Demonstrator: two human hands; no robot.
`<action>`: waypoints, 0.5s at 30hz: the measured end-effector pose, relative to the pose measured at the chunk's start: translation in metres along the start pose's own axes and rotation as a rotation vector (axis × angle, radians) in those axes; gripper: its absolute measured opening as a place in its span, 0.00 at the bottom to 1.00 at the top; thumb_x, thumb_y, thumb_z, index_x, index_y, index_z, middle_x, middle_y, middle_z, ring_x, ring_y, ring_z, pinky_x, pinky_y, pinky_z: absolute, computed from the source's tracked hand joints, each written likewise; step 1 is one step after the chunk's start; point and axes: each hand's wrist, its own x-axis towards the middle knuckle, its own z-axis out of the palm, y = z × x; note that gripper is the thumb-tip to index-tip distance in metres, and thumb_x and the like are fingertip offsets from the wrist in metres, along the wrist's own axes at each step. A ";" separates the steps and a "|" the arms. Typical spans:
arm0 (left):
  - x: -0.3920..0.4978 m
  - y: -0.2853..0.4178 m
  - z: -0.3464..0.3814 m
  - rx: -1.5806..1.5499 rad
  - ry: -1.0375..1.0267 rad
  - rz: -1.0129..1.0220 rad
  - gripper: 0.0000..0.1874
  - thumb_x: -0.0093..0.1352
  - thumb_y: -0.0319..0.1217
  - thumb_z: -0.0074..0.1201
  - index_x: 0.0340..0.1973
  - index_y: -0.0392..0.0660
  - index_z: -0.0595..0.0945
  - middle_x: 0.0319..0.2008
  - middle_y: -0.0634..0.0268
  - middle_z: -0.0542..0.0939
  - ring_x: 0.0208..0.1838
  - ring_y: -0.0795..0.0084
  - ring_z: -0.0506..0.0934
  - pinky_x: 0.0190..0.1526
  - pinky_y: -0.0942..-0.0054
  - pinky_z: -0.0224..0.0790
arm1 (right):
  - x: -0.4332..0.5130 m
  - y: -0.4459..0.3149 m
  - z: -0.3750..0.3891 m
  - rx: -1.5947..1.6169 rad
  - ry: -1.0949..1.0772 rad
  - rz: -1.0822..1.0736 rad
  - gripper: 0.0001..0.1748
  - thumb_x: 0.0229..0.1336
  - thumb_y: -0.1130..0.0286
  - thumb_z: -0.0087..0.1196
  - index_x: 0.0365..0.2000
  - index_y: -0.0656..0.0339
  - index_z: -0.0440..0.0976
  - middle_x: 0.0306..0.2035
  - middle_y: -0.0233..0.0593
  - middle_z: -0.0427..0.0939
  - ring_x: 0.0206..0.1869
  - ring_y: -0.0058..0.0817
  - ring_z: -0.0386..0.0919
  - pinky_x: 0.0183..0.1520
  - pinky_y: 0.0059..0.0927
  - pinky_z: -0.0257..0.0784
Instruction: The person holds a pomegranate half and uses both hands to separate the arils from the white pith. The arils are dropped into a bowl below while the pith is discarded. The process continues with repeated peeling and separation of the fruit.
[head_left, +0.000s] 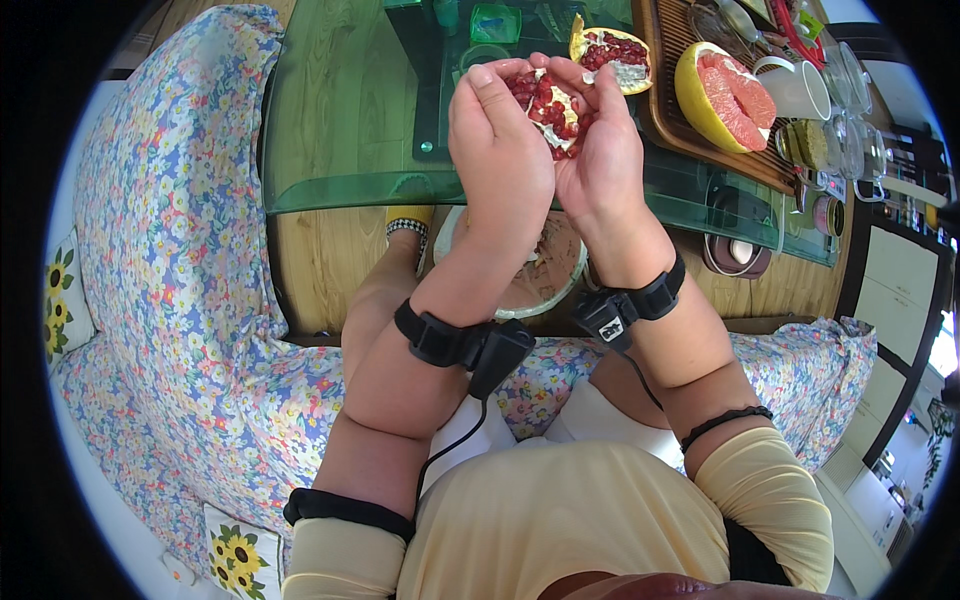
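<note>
Above the near edge of the glass table, my left hand (499, 135) and my right hand (611, 154) cup a piece of pomegranate (551, 109) from both sides. Its red seeds and pale membrane face up. The skin side is hidden in my palms. Just beyond my right fingers, another opened pomegranate piece (615, 56) with yellowish rind lies cut side up, close to the wooden tray. Below my wrists, partly covered by them, a lined bin (551, 277) stands on the floor under the table edge.
A slatted wooden tray (660, 112) at the right bears a cut pomelo (712, 97) with pink flesh, a white mug (806, 90) and a strainer. Glass cups (847, 142) stand at its right end. A green plastic box (495, 26) is at the back. The glass table's edge (360, 191) runs across before me.
</note>
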 end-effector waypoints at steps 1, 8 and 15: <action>0.000 0.001 0.000 -0.024 -0.003 -0.009 0.26 0.88 0.44 0.35 0.48 0.34 0.81 0.45 0.55 0.84 0.48 0.66 0.82 0.54 0.66 0.76 | 0.001 0.000 0.000 0.016 0.001 0.004 0.32 0.87 0.52 0.30 0.54 0.71 0.76 0.60 0.52 0.81 0.63 0.43 0.80 0.72 0.46 0.74; 0.004 0.004 -0.003 -0.104 0.070 -0.121 0.29 0.88 0.48 0.30 0.53 0.35 0.80 0.45 0.57 0.83 0.47 0.69 0.81 0.54 0.69 0.75 | 0.014 -0.001 0.000 0.016 -0.055 -0.128 0.31 0.87 0.53 0.33 0.49 0.71 0.78 0.55 0.54 0.84 0.62 0.40 0.81 0.70 0.43 0.75; 0.018 0.004 -0.012 -0.172 0.115 -0.121 0.30 0.88 0.49 0.28 0.54 0.36 0.80 0.48 0.57 0.83 0.50 0.70 0.81 0.57 0.70 0.74 | 0.017 -0.010 -0.005 -0.269 -0.188 -0.272 0.29 0.86 0.54 0.37 0.48 0.68 0.80 0.52 0.53 0.86 0.62 0.36 0.82 0.73 0.38 0.69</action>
